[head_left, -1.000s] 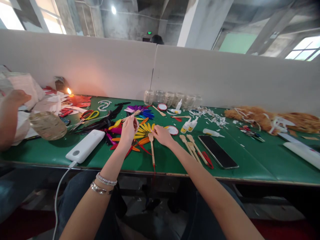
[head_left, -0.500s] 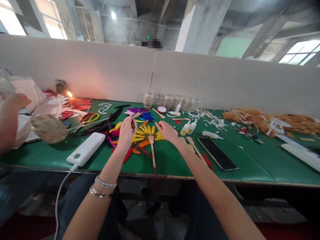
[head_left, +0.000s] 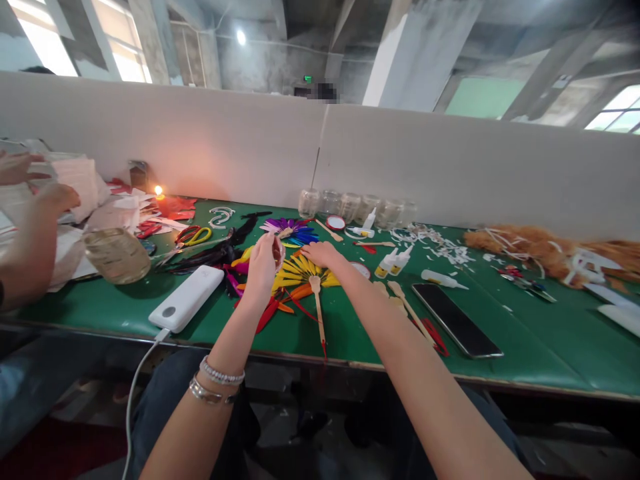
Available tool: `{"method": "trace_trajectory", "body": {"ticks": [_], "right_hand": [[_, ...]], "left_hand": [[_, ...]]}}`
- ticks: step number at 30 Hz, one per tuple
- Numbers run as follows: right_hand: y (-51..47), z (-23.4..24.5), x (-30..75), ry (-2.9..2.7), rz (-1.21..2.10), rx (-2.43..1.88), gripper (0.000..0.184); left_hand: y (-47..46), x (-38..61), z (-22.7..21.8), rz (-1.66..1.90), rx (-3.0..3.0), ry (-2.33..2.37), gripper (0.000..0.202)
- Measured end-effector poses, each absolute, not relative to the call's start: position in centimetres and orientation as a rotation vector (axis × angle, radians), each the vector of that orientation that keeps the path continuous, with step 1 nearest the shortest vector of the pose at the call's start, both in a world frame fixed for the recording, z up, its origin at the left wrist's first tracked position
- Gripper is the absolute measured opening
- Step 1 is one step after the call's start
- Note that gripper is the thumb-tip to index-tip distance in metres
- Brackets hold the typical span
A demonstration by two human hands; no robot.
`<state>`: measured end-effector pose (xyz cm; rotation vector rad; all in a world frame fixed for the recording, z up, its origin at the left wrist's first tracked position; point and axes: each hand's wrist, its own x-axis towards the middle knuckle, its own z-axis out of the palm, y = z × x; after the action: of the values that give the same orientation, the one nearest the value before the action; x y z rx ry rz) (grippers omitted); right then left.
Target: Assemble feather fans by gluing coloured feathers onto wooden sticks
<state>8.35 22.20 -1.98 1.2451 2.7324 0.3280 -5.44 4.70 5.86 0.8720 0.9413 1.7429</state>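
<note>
A fan of yellow feathers (head_left: 303, 269) on a wooden stick (head_left: 319, 313) lies on the green table (head_left: 525, 347) in front of me. My right hand (head_left: 323, 254) rests over its top edge, fingers stretched out flat and pointing left. My left hand (head_left: 263, 265) hovers just left of the fan, its fingers pinched round a small pale thing I cannot make out. Loose orange, red and pink feathers (head_left: 273, 308) lie under and around the left hand. A purple and blue feather fan (head_left: 293, 230) lies behind both hands.
A white power bank (head_left: 187, 299) with its cable, scissors (head_left: 194, 235), a lit candle (head_left: 160, 193), small jars (head_left: 350, 203), glue bottles (head_left: 393, 262), wooden spoons (head_left: 407, 305), a phone (head_left: 457, 321) and brown fibre (head_left: 540, 243) are on the table. Another person's hands (head_left: 47, 200) work at the left by a glass jar (head_left: 117, 255).
My right hand has left the head of the stick and moved up and left across the yellow fan, opening out flat. My left hand stays pinched in place.
</note>
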Motion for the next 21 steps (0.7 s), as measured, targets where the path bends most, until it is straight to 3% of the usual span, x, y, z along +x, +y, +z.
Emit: {"method": "trace_trajectory", "body": {"ticks": [9,21], "right_hand": [[23.7,-1.7,8.3,2.683,0.4,0.937,0.025],[23.8,-1.5,7.3,2.659,0.258,1.082,0.028]], "left_hand": [[4.8,-5.7,5.5,1.738,0.926,0.914,0.035],[4.8,-6.0,5.8,1.759,0.9,0.902,0.035]]}}
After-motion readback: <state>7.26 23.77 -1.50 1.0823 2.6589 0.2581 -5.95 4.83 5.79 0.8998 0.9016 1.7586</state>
